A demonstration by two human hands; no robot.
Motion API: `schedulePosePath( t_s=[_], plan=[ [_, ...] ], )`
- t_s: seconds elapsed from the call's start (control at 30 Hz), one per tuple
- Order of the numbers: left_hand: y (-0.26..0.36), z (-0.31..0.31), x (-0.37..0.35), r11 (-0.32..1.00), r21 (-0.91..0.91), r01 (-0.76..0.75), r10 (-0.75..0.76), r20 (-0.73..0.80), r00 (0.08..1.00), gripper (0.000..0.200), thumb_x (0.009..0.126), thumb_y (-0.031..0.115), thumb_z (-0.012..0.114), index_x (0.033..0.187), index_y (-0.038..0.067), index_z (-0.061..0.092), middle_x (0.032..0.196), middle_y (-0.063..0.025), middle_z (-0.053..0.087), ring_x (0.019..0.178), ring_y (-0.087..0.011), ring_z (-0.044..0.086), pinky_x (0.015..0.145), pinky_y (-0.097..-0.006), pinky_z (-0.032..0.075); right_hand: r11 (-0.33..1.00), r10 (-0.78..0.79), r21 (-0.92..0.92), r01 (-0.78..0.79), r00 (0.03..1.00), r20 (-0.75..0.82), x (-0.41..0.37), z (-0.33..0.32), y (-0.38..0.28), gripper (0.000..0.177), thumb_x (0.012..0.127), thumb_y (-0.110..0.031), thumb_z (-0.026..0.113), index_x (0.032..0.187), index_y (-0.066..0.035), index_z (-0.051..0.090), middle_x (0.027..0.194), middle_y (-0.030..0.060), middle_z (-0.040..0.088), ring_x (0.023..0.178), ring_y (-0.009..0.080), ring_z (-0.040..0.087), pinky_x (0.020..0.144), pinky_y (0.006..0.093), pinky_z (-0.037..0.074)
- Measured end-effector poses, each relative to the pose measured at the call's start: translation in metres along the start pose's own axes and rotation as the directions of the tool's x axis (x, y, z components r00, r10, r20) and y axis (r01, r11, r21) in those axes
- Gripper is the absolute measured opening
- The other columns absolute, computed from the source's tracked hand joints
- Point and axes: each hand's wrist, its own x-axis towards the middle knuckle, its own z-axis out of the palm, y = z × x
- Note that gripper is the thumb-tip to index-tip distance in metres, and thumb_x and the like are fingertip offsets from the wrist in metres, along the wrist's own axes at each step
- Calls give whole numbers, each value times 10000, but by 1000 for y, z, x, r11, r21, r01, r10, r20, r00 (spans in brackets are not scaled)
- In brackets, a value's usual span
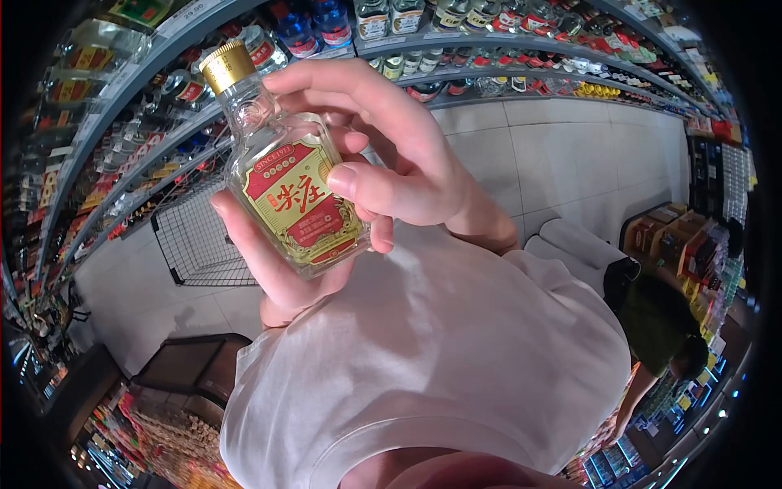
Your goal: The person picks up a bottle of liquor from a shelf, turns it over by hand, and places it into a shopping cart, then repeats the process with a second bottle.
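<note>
Tilted in front of me is a small clear glass liquor bottle (297, 208) with a gold screw cap and a red and yellow label facing up at me. My left hand (281, 273) cradles it by its lower part, the thumb along one side and fingertips showing at the other. On the other side, my right hand (399, 155) also holds the bottle. Its thumb rests on the label's edge, and its index finger reaches up by the neck below the cap. Some fingers of both hands are hidden.
Shelves (481, 42) packed with bottles curve around ahead and to the left. A black wire shopping cart (208, 236) stands at left on the tiled floor (562, 151). Another person (664, 326) bends over at right, near stacked boxes (664, 232). A brown display stand (191, 367) is behind left.
</note>
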Motion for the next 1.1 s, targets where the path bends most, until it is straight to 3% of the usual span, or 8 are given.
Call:
schedulePosePath(
  t_s=[0.07,0.13,0.4,0.47,0.6,0.7,0.77,1.1],
  plan=[
    [1,-2,0,1000,12,-3,3,-5,1000,776,1017,645,185,1435,38,426,1124,-156,617,724,-179,602,522,-260,494,1000,-6,2,6,1000,-9,1,1,0,593,851,6,600,1427,5,456,1348,102,575,1230,183,571,834,252,445],
    [3,-8,-2,990,-105,97,-108,-108,988,1033,882,858,165,1414,14,434,1212,-162,580,657,-266,639,507,-354,540,1000,-9,-6,9,1000,-10,0,0,2,585,860,-1,610,1425,5,457,1346,106,576,1229,183,570,850,259,452],
    [4,-7,1,990,-99,98,-111,-135,985,1028,881,857,167,1422,24,432,1217,-155,581,695,-275,647,507,-359,542,994,-50,-94,49,999,-11,3,1,5,562,893,-45,665,1417,0,465,1328,125,594,1203,187,577,932,294,470],
    [4,-10,2,991,-88,98,-110,-148,983,1024,883,854,164,1428,29,430,1220,-153,581,718,-277,651,507,-360,544,981,-85,-174,87,996,18,5,-1,9,669,848,-89,617,1472,3,395,1367,173,565,946,113,605,650,214,562],
    [4,-17,1,993,-60,98,-101,-48,994,1011,892,845,160,1445,40,421,1228,-152,575,776,-281,651,502,-362,546,945,-208,-244,217,976,62,9,-4,19,679,835,-106,632,1469,-6,412,1355,163,571,965,120,595,682,228,563],
    [4,-20,3,996,-33,79,-80,-49,996,1006,894,843,163,1450,44,418,1228,-157,570,791,-279,650,493,-359,544,980,-70,-187,70,998,11,7,1,5,684,825,-99,629,1467,-4,413,1351,161,572,986,113,588,630,216,574],
    [4,-21,4,998,-17,54,-54,3,999,1006,893,843,166,1450,45,418,1226,-160,567,795,-278,649,489,-357,542,994,-2,-109,-1,1000,-25,7,2,1,603,856,-19,671,1424,-25,469,1300,104,610,1066,114,561,883,261,461],
    [3,-22,7,988,-135,77,-79,-10,997,1009,890,847,183,1413,23,440,1213,-159,559,783,-259,640,497,-358,534,999,53,-8,-53,998,-32,7,3,3,585,884,-66,667,1429,-11,463,1329,102,588,1038,124,539,930,283,453]
  ],
)
